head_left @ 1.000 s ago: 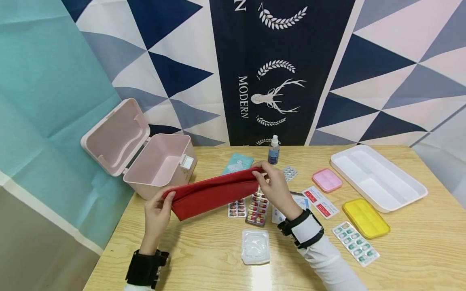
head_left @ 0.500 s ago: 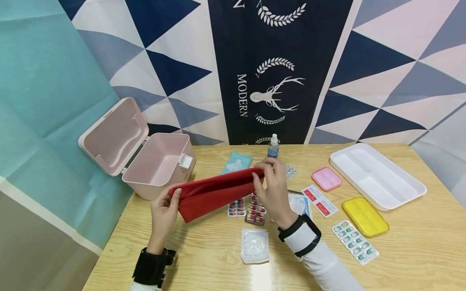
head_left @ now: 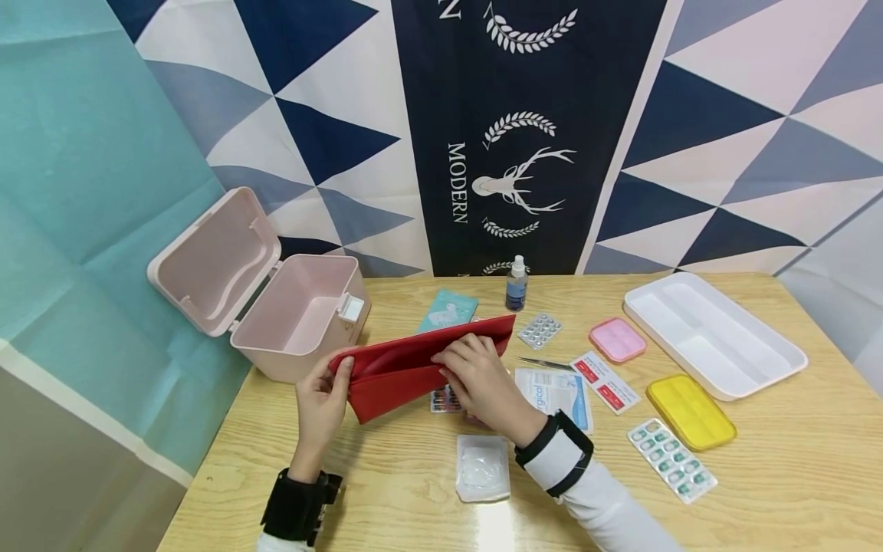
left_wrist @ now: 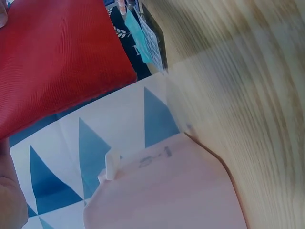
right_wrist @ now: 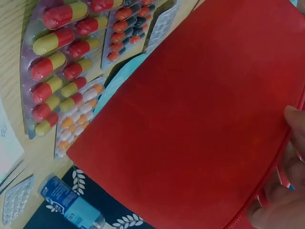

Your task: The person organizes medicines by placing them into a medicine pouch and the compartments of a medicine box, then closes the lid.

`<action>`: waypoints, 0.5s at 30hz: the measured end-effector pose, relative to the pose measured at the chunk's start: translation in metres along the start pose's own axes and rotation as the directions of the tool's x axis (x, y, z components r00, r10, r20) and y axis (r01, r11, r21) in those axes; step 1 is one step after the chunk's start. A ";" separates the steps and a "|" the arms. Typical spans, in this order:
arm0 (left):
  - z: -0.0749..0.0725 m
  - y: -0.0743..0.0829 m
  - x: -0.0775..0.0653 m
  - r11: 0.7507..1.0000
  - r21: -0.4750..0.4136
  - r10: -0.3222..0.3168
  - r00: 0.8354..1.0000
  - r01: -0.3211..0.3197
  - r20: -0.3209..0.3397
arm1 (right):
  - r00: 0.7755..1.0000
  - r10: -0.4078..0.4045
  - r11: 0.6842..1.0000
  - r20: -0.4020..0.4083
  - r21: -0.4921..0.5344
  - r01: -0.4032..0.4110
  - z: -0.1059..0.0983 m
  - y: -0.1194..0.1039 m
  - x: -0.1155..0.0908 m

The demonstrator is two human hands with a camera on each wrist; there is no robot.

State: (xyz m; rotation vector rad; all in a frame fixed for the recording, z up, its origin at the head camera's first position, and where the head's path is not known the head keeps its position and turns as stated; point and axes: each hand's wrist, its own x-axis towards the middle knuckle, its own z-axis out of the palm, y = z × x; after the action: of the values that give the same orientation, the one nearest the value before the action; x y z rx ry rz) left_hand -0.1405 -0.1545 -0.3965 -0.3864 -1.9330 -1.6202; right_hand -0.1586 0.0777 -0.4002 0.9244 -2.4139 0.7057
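A red zip pouch is held above the table with its mouth gaping upward. My left hand grips its left end, thumb on the near side. At the mouth, my right hand pinches the near edge; in the right wrist view its thumb lies outside the red pouch and other fingers are past the zip. The pouch's inside is mostly hidden. Under and beyond it lie capsule blister packs, partly covered by the pouch and right hand. A clear sealed packet lies nearer me.
An open pink box stands at left. Behind are a teal packet and a spray bottle. To the right are tweezers, a yellow case, a pink case, a white tray and a green-white blister pack.
My right hand has slid left from the pouch's right end to the middle of its mouth. The mouth has opened wider, and my left hand has shifted slightly right.
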 end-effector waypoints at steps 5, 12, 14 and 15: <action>0.001 0.000 0.000 0.999 0.043 -0.011 1.000 0.011 -0.016 | 0.999 -0.021 1.000 0.027 0.007 0.021 0.000 0.002 -0.002; 0.003 -0.002 0.001 0.999 0.037 0.002 0.998 0.000 -0.058 | 0.997 -0.059 0.997 0.055 0.045 0.056 0.000 0.003 -0.005; 0.003 -0.004 0.001 0.998 0.052 0.032 0.997 -0.028 -0.067 | 0.997 -0.050 0.997 0.063 0.058 0.047 0.000 0.004 -0.006; 0.003 -0.008 0.001 0.996 0.070 0.058 0.996 -0.053 -0.071 | 0.997 -0.044 0.997 0.068 0.063 0.040 0.000 0.004 -0.007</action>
State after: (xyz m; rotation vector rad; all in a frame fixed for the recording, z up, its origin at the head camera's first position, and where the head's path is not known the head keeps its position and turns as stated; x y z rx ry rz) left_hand -0.1461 -0.1534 -0.4026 -0.3453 -1.9013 -1.5081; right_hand -0.1572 0.0835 -0.4052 1.0379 -2.4374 0.7479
